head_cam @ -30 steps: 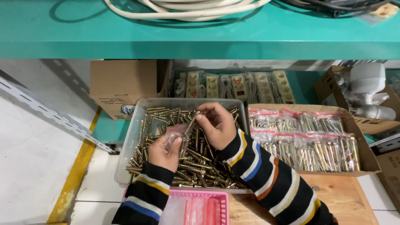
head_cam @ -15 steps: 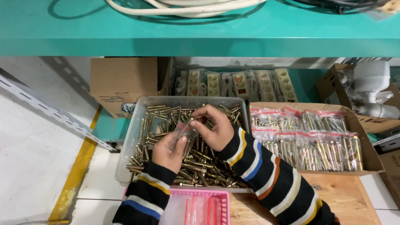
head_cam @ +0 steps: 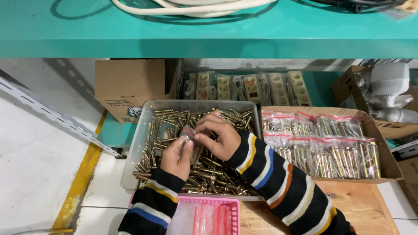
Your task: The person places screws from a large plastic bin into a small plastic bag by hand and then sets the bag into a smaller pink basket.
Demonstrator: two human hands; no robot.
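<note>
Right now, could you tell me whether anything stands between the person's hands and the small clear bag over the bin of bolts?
Nothing visible does. The left hand and the right hand both grip the small clear bag directly, above the loose bolts in the clear plastic bin.

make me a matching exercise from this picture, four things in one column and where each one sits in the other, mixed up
Things:
1. small clear bag
2. loose brass-coloured bolts
3. bagged bolts
4. white cable coil

Places:
A. in the cardboard box on the right
B. on the teal shelf above
C. pinched between the left hand and right hand
D. in the clear plastic tub

Pairs: 1-C, 2-D, 3-A, 4-B
</note>
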